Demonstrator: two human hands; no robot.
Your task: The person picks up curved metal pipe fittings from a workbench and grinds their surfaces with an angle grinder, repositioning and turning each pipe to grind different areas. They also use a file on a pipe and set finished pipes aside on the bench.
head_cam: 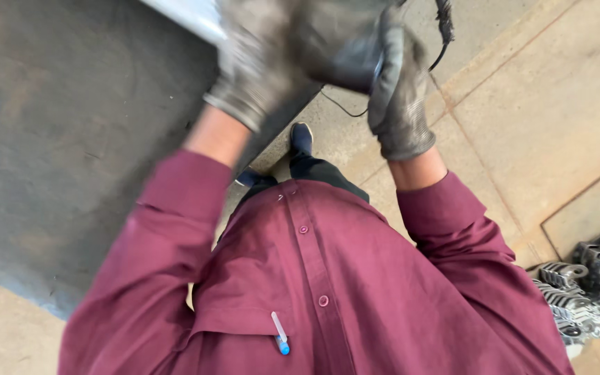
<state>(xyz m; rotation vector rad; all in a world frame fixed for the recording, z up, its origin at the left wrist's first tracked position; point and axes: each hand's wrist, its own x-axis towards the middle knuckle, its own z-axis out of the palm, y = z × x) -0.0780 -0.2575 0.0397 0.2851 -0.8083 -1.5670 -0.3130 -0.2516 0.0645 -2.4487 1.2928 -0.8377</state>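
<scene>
We see a dark grey metal part [335,48] held between both gloved hands near the top edge of the view, blurred. Our left hand [255,59] has its grip clenched on the part's left side; our right hand [398,90] grasps its right side, fingers up. A black cable [442,31] hangs beside it. The grey bench [71,139] lies left, its edge under the part; open paved floor [543,104] lies right.

A single head-worn camera looks steeply down the wearer's maroon shirt [328,278] toward the concrete floor [550,104], close above gloved hands at the frame's top edge.
</scene>
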